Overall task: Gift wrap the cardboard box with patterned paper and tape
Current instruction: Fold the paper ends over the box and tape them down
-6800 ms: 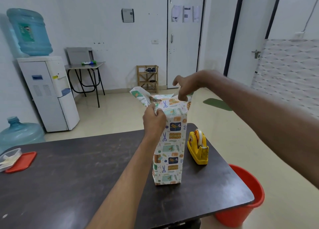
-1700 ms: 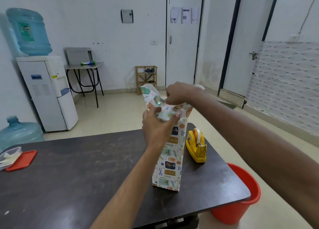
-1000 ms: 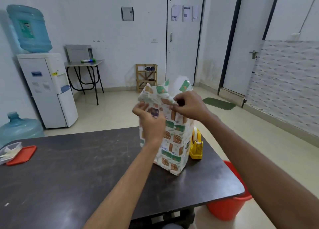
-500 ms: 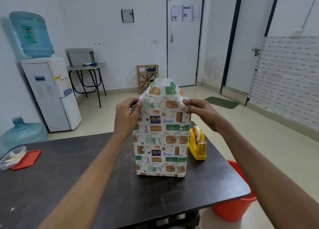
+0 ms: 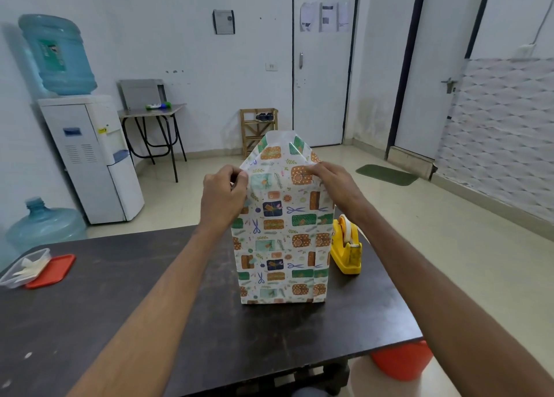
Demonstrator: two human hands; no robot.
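The box wrapped in patterned paper (image 5: 281, 244) stands upright on the dark table (image 5: 150, 312), its broad face toward me. Above the box's top edge the paper rises as a tapered flap (image 5: 280, 149) with folded side creases. My left hand (image 5: 223, 194) pinches the paper at the upper left corner. My right hand (image 5: 332, 184) pinches the paper at the upper right corner. The cardboard itself is hidden under the paper. A yellow tape dispenser (image 5: 346, 248) sits just right of the box, partly behind it.
A clear container (image 5: 24, 266) and its red lid (image 5: 51, 271) lie at the table's left edge. An orange bucket (image 5: 401, 359) stands on the floor below the table's right corner. A water dispenser (image 5: 90, 157) and spare bottle (image 5: 45, 227) stand behind.
The box has been turned from narrow side to broad face toward me. Both hands moved from the top middle out to the upper corners, and the top flap now stands flattened and tapered.
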